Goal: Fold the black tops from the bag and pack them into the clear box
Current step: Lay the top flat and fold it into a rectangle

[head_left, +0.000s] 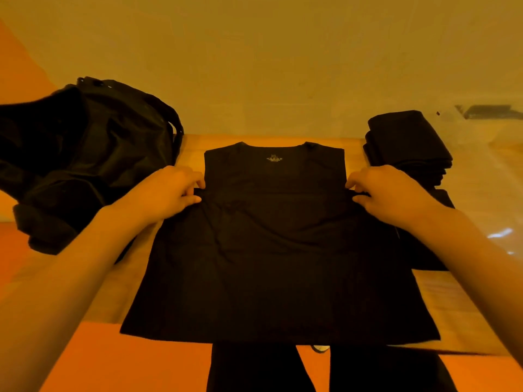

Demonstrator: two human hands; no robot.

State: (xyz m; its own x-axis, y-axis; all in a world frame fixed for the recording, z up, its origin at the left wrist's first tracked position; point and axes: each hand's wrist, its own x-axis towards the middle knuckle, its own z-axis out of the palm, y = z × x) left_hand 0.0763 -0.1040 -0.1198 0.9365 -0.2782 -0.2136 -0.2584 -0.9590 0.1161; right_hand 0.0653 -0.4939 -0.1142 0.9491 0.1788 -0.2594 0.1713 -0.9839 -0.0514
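Black top spread flat in the middle of the wooden table. Its neckline is at the far end with a tiny pale size print under the collar, and its hem sits right at the near edge. It's narrower up by the shoulders and wider below, with a few soft creases. The left hand and right hand each pinch a bit of fabric at the side edges, roughly armhole level. On the left sits a slumped black bag with dark cloth bulging out of it, but it's all so black I can't separate the tops from the bag. Far right there's a stack of folded tops. The clear box only shows as glare and faint edges at the right, so I honestly can't tell if the stack is inside it.
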